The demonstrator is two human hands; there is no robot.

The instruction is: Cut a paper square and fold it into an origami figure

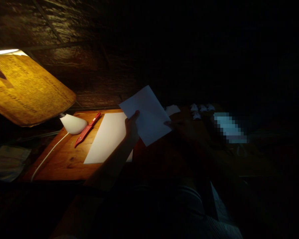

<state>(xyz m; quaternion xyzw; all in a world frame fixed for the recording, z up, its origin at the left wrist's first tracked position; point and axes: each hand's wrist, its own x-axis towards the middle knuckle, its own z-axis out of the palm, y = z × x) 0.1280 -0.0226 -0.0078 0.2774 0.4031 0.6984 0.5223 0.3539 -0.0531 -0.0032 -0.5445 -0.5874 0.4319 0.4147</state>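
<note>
Paper [151, 116], white, flat and four-sided, is up in the air over the brown wooden table [64, 162], tilted so one corner points down. The left hand [132, 124] pinches its left side, with the thumb on top. The right hand [175, 126] is very dark, but it holds the right corner, thumb on top too. Behind the left arm, a big white sheet [107, 132] lies flat on the table. Just beside it is a long red pointed tool [87, 130], touching or very near the lamp's round white base [74, 124]; I can't tell which. A yellow lamp shade with printed words [32, 88] glows on the left. Small white folded bits [196, 111] sit in the dark on the right.
</note>
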